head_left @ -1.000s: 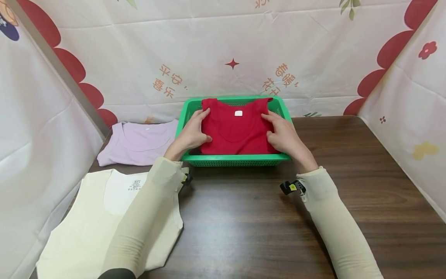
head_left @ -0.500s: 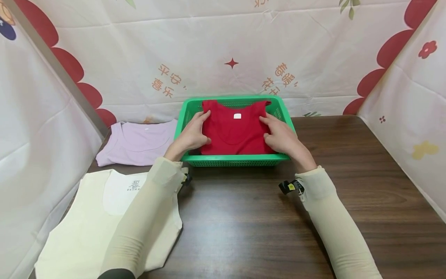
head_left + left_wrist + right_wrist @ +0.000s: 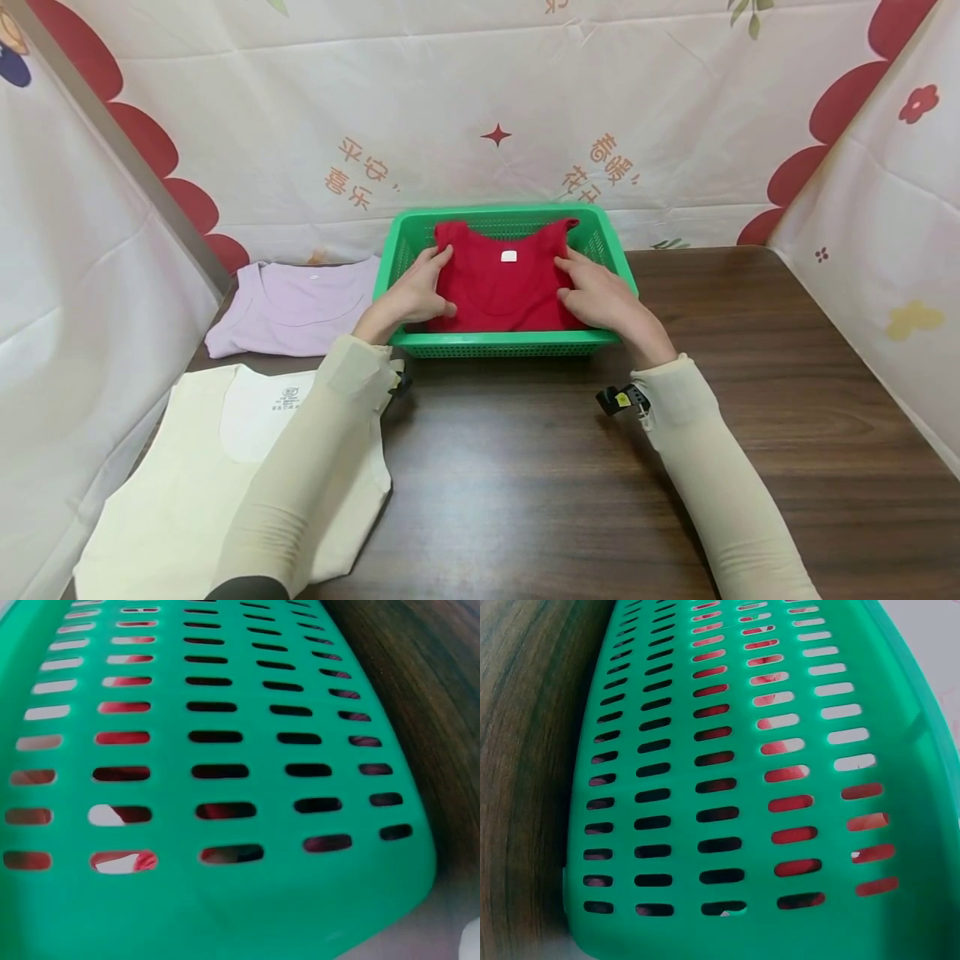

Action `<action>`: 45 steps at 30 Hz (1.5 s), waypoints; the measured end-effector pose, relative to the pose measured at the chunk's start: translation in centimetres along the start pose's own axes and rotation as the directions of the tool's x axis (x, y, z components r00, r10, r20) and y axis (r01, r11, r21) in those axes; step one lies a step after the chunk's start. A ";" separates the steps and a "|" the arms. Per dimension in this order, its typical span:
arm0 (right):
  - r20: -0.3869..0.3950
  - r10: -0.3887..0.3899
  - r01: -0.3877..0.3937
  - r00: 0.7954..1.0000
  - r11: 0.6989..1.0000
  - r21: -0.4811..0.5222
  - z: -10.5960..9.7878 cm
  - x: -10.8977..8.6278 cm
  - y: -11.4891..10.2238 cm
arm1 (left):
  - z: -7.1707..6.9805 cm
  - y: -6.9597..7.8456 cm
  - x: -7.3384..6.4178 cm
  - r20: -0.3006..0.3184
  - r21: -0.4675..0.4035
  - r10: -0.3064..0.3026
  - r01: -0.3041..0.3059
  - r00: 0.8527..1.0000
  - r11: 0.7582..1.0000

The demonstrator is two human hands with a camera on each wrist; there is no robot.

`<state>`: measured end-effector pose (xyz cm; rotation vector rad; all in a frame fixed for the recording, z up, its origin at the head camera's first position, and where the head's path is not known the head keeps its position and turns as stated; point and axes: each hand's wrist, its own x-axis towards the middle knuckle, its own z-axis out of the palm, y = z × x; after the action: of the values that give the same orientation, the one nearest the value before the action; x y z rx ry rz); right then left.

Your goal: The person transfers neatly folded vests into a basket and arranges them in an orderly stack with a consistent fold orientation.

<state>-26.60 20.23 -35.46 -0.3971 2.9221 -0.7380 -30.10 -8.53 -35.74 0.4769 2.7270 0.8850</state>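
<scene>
A folded red tank top (image 3: 504,287) with a white neck label lies inside the green plastic basket (image 3: 517,339) in the head view. My left hand (image 3: 411,292) holds its left side edge, thumb on the near side. At the opposite edge my right hand (image 3: 600,292) grips the cloth the same way. Both hands reach in over the basket's front corners, and some fingertips are hidden by the cloth. The left wrist view shows the slotted basket wall (image 3: 165,754), with red cloth behind the slots. Similar slots fill the basket side (image 3: 679,761) in the right wrist view.
A folded lilac tank top (image 3: 300,304) lies left of the basket on the dark wooden table (image 3: 510,467). Nearer, a cream tank top (image 3: 172,500) is spread partly under my left forearm. A printed white curtain (image 3: 435,92) hangs close behind the basket.
The red tank top has sunk lower into the basket, its shoulders dropping below the back rim. My right hand has shifted slightly left and down with it; the left hand has barely moved.
</scene>
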 end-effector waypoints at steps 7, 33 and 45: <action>0.019 0.028 -0.027 0.999 0.999 -0.036 0.0 -0.1 -0.3 | 0.0 -0.1 0.2 0.017 0.023 -0.009 0.008 1.000 1.000; 0.037 0.035 -0.033 0.999 0.997 -0.067 0.1 0.0 -0.2 | 0.1 -0.3 0.3 0.083 0.087 -0.018 0.011 0.996 0.996; -0.008 0.025 -0.025 1.000 0.999 0.021 0.1 0.0 -0.2 | 0.2 -0.2 0.3 0.096 0.082 -0.049 0.041 0.994 0.996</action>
<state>-26.56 20.04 -35.44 -0.3558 2.9187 -0.7677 -30.36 -8.45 -36.00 0.4591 2.6801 0.7237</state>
